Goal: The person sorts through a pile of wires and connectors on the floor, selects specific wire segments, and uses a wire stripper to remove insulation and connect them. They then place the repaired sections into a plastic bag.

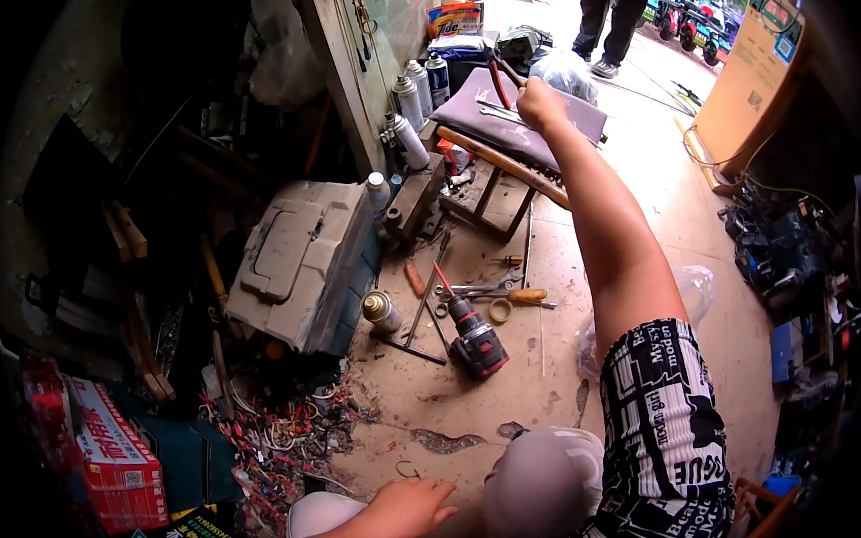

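Observation:
My right hand (pixel 540 104) reaches far forward over a low stool with a worn grey-purple top (pixel 577 122). Its fingers are closed around the handle of what looks like a hammer (pixel 509 69), whose dark head points up and left. Below it, a red-handled tool (pixel 498 84) and a silver wrench (pixel 503 113) lie on the stool top. My left hand (pixel 415 507) rests near my knee, its fingers stretched out and holding nothing. On the floor between the stool and my knees is a red and black cordless drill (pixel 478 345).
Spray cans (pixel 409 101) stand left of the stool. A grey toolbox (pixel 288 255) sits left of the drill, with tangled wires (pixel 284 426) below it. Several hand tools lie around a tape roll (pixel 499 310). A person's legs (pixel 611 21) and a cardboard box (pixel 751 78) are farther off.

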Demonstrator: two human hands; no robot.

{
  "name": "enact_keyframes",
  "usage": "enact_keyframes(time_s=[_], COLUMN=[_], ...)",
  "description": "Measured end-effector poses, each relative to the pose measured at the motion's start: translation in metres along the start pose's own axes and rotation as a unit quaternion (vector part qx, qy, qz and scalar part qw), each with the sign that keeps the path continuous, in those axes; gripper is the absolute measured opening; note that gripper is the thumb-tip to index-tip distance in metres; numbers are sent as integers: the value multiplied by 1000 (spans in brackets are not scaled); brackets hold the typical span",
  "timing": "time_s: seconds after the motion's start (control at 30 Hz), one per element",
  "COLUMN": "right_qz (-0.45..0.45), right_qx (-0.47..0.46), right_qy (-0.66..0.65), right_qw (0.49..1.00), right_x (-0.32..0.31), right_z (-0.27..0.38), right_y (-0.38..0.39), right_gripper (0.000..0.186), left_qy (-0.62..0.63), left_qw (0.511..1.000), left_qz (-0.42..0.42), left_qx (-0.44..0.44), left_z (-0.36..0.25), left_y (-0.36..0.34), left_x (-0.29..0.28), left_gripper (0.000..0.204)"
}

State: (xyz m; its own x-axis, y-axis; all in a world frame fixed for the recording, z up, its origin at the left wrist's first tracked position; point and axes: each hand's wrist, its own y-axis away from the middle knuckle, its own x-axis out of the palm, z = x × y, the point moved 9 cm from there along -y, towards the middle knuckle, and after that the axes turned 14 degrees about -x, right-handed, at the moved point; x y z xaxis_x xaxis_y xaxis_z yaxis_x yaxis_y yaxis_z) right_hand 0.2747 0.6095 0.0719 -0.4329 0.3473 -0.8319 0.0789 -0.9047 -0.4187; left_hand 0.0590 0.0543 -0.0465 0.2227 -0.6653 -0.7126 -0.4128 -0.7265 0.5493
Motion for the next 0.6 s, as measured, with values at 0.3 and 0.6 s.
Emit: enact_keyframes(time_s=[0.3,0.6], right_qz=[-165,129], right_qx=[-27,-126], right_qy=[-470,-620], right_qw=[867,764], right_x=[9,-42], right_z=[73,209], right_y=[111,284], right_gripper=[38,35], left_qy=[-22,56], left_qw=[1000,998], left_qz=[-7,-26], left_qx=[-8,16], left_z=[-17,-61], left_y=[23,72], left_x=[-15,-33], left_gripper=[35,28])
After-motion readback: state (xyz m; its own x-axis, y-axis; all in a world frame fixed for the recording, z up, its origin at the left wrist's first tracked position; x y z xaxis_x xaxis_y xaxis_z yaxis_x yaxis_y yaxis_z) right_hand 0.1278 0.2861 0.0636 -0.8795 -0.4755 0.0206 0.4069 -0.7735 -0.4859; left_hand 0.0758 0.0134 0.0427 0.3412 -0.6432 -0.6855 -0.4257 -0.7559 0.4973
